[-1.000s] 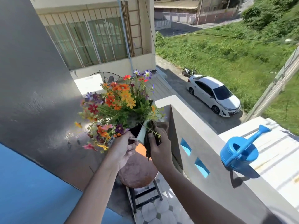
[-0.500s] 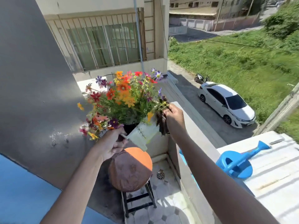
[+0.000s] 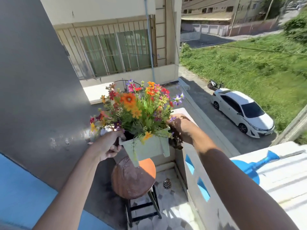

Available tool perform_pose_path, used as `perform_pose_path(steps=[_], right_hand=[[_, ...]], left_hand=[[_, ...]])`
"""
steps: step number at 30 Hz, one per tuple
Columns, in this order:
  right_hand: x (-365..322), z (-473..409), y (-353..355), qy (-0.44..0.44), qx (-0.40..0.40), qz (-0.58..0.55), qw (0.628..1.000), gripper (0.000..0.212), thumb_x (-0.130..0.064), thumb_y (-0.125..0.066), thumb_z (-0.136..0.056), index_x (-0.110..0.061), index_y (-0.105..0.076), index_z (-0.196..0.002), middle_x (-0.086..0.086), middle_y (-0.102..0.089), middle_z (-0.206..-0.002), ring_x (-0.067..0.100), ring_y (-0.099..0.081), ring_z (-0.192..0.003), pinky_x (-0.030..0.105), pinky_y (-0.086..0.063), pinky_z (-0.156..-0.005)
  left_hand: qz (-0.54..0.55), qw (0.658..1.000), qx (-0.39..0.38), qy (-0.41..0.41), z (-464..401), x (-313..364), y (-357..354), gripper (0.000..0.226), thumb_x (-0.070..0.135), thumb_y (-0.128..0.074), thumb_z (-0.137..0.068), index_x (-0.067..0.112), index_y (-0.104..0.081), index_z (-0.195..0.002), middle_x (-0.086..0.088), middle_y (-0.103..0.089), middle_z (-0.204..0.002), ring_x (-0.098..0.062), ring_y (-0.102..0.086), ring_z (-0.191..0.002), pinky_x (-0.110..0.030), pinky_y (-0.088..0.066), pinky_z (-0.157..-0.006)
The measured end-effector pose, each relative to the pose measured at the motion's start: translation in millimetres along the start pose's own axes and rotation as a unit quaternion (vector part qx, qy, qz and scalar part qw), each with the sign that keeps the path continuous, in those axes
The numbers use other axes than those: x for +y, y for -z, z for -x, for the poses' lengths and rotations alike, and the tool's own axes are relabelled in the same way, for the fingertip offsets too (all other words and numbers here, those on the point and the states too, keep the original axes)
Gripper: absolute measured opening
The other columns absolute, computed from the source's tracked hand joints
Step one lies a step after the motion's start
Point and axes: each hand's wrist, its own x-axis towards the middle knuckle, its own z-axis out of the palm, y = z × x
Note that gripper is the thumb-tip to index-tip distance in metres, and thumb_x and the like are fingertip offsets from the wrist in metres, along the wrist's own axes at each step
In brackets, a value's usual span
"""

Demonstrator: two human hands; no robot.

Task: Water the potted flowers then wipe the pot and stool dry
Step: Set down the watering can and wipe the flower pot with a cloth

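Head view: both hands hold a pale green square plastic pot (image 3: 147,147) of mixed orange, red and purple flowers (image 3: 136,107) in the air above a round reddish-brown stool (image 3: 132,180). The left hand (image 3: 108,145) has its grip closed on the pot's left rim; the right hand (image 3: 181,128) clasps the right rim with a dark cloth (image 3: 176,141) (partly shadowed). A blue plastic watering can (image 3: 249,168) stands on the parapet ledge (image 3: 282,176), right.

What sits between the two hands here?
In the head view, the pale green pot of flowers, gripped between the left hand and right hand above the stool.
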Motion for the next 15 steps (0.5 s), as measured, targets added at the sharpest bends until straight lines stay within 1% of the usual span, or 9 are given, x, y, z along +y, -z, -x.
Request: perform_pose_path(steps=[1,2,4,6,7,9,10,12,15], right_hand=[[3.6,-1.1,1.9,0.008,0.001,0.051,0.999,0.01,-0.018,-0.063,-0.075,-0.024,-0.055,-0.075,0.009,-0.055,-0.083,0.016,-0.059,-0.06,0.034,-0.053,-0.064],[7.9,-1.1,3.3,0.017,0.017,0.061,0.998,0.015,-0.014,-0.061,-0.081,-0.025,-0.053,-0.076,0.008,-0.052,-0.078,0.012,-0.057,-0.058,0.03,-0.051,-0.062],[24.4,12.4,7.8,0.005,0.058,0.055,0.997,0.022,-0.013,-0.054,-0.097,-0.025,-0.048,-0.079,0.0,-0.053,-0.081,0.002,-0.057,-0.057,0.015,-0.049,-0.067],[33.1,18.4,5.4,-0.007,0.07,-0.001,0.998,0.019,-0.02,-0.06,-0.089,-0.024,-0.046,-0.076,0.0,-0.052,-0.084,0.002,-0.053,-0.066,0.023,-0.053,-0.077],[29.5,20.0,0.7,0.013,0.073,-0.021,0.997,0.018,-0.021,-0.061,-0.083,-0.023,-0.045,-0.076,-0.001,-0.049,-0.079,0.001,-0.05,-0.063,0.022,-0.053,-0.069],[18.6,8.8,-11.5,0.034,0.101,-0.044,0.993,0.026,-0.008,-0.058,-0.089,-0.019,-0.039,-0.075,0.0,-0.039,-0.067,-0.002,-0.043,-0.05,0.015,-0.04,-0.044],[10.9,7.2,-19.1,0.033,0.109,-0.048,0.992,0.033,0.001,-0.052,-0.094,-0.019,-0.038,-0.071,0.0,-0.035,-0.064,-0.002,-0.04,-0.045,0.013,-0.034,-0.036],[5.6,3.0,-29.7,0.07,0.156,-0.073,0.983,0.044,0.009,-0.05,-0.091,-0.021,-0.035,-0.062,-0.001,-0.03,-0.06,-0.001,-0.032,-0.04,0.015,-0.029,-0.033],[2.0,-2.5,-43.2,0.073,0.233,-0.127,0.961,0.038,-0.001,-0.056,-0.079,-0.023,-0.031,-0.06,-0.006,-0.027,-0.054,0.004,-0.025,-0.041,0.014,-0.023,-0.04]], left_hand=[[-0.003,1.0,0.006,-0.004,0.4,0.7,-1.9,0.026,0.012,-0.05,-0.086,0.011,-0.045,-0.061,-0.008,-0.038,-0.047,-0.009,-0.024,-0.025,-0.01,-0.016,-0.032],[-0.007,1.0,0.01,-0.008,0.8,1.5,-4.1,0.026,0.013,-0.05,-0.087,0.01,-0.046,-0.061,-0.007,-0.038,-0.046,-0.009,-0.023,-0.026,-0.01,-0.015,-0.033],[-0.013,0.999,0.024,-0.019,0.9,3.0,-8.4,0.027,0.016,-0.051,-0.088,0.011,-0.047,-0.061,-0.005,-0.038,-0.044,-0.009,-0.022,-0.027,-0.011,-0.013,-0.035],[-0.015,0.999,0.044,-0.029,0.0,4.6,-12.7,0.028,0.024,-0.052,-0.091,0.013,-0.052,-0.065,-0.002,-0.038,-0.042,-0.009,-0.022,-0.03,-0.012,-0.012,-0.037],[-0.012,0.998,0.053,-0.037,-0.9,5.5,-15.2,0.028,0.03,-0.054,-0.092,0.013,-0.056,-0.069,-0.002,-0.038,-0.042,-0.009,-0.021,-0.031,-0.013,-0.012,-0.037],[0.011,0.994,0.086,-0.07,-1.6,9.7,-20.6,0.031,0.035,-0.057,-0.093,0.013,-0.06,-0.071,-0.005,-0.04,-0.046,-0.01,-0.023,-0.028,-0.014,-0.015,-0.037],[0.022,0.988,0.115,-0.096,-2.3,11.8,-22.4,0.032,0.032,-0.055,-0.094,0.011,-0.058,-0.069,-0.008,-0.044,-0.047,-0.01,-0.026,-0.026,-0.015,-0.018,-0.038],[0.024,0.974,0.172,-0.143,-4.3,14.7,-23.3,0.031,0.019,-0.047,-0.094,0.003,-0.053,-0.068,-0.015,-0.05,-0.051,-0.014,-0.031,-0.025,-0.018,-0.025,-0.038],[-0.01,0.977,0.173,-0.121,-9.1,6.3,-25.8,0.026,0.002,-0.04,-0.089,-0.004,-0.051,-0.067,-0.019,-0.052,-0.051,-0.017,-0.034,-0.023,-0.019,-0.03,-0.036]])
